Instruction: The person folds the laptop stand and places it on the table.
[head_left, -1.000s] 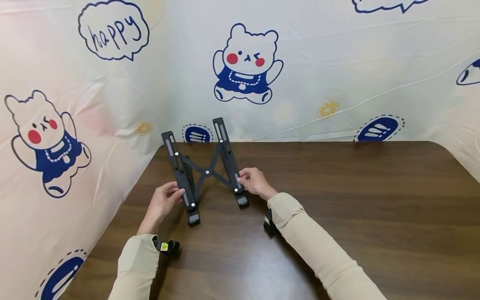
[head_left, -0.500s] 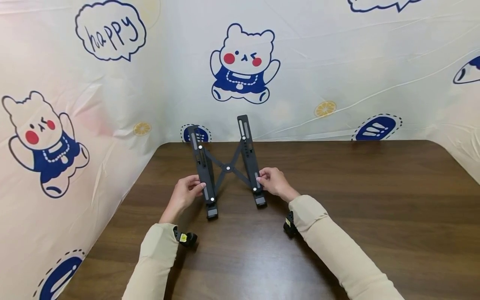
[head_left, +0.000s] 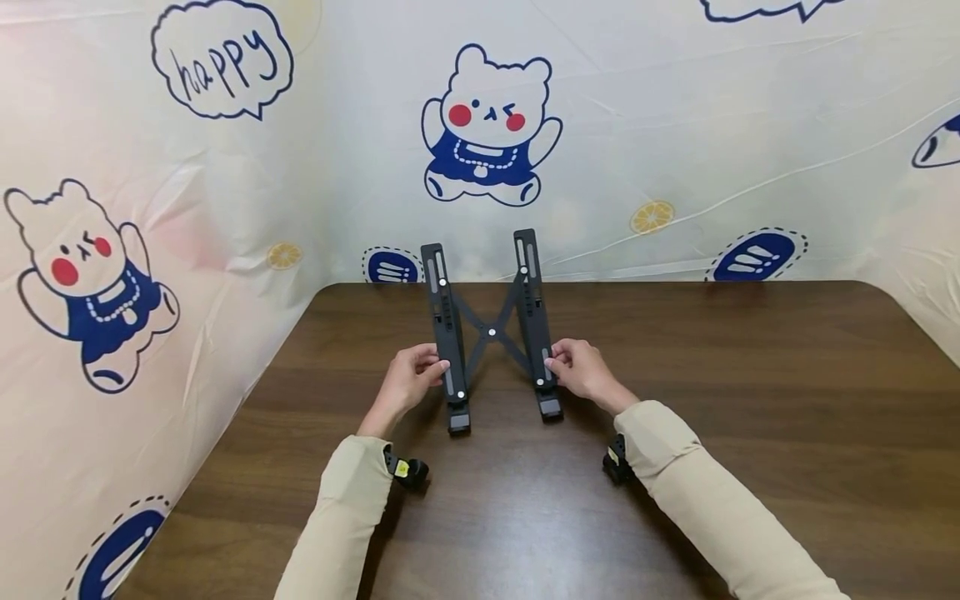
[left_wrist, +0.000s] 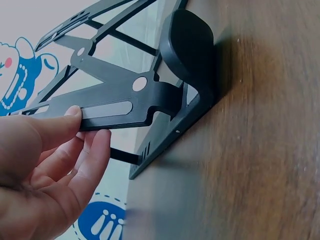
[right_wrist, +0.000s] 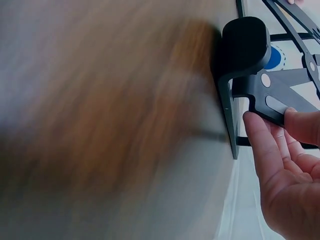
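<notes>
A black folding laptop stand (head_left: pixel 492 332) is spread out near the back of the table, its two long rails joined by an X of crossed bars with pale rivets. My left hand (head_left: pixel 408 379) pinches the left rail close to its front end, thumb on top. In the left wrist view, the thumb of the left hand (left_wrist: pixel 55 165) lies on the grey strip and the fingers go beneath. On the other side, my right hand (head_left: pixel 587 372) grips the right rail likewise. The right wrist view has the right hand (right_wrist: pixel 285 165) beside the stand's curved front hook (right_wrist: pixel 245 45).
The brown wooden table (head_left: pixel 750 433) stretches away to the right and toward the front. Behind and to the left hangs a pale printed curtain (head_left: pixel 360 125) that meets the table's back edge. Small black cameras sit on both wrists.
Both hands have carried the laptop stand to the right along the table. It has also turned, so its rails point more straight toward the back.
</notes>
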